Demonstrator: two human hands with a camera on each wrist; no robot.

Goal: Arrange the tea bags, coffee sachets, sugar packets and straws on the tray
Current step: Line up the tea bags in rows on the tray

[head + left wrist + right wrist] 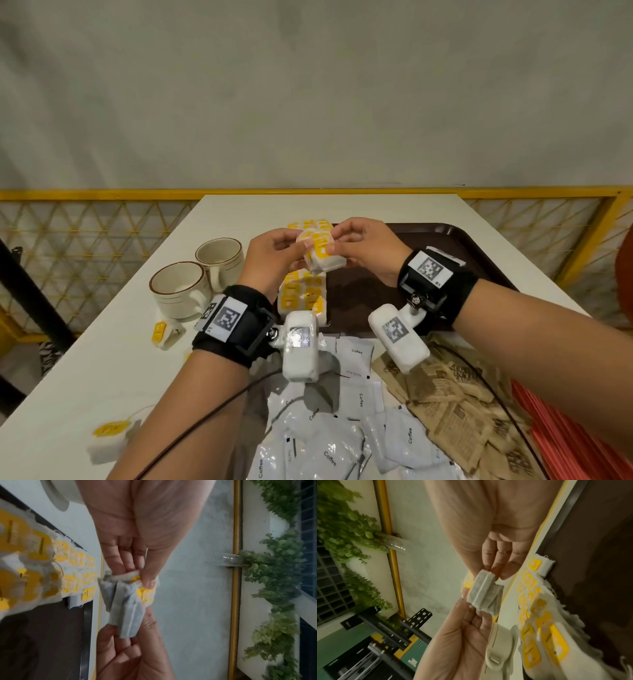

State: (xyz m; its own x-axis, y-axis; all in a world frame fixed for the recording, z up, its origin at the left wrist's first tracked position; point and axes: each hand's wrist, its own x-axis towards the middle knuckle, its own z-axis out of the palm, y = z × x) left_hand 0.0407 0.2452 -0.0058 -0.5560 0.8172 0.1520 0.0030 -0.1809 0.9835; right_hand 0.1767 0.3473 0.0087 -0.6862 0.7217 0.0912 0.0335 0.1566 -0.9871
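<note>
Both hands hold a small bunch of tea bags (322, 255) with yellow tags in the air above the left edge of the dark brown tray (462, 246). My left hand (301, 246) pinches the bunch from the left, its thumb on a yellow tag. My right hand (337, 245) pinches it from the right. In the left wrist view the grey bags (126, 608) hang between the left hand (137, 574) and the right hand (130, 649). A row of tea bags (303, 291) lies along the tray's left side. Coffee sachets (329, 428), brown sugar packets (455, 411) and red straws (555, 438) lie on the table near me.
Two beige cups (181, 287) stand left of the tray. Two loose tea bags (164, 334) (109, 442) lie on the white table at the left. Most of the tray's surface is bare. A yellow railing runs behind the table.
</note>
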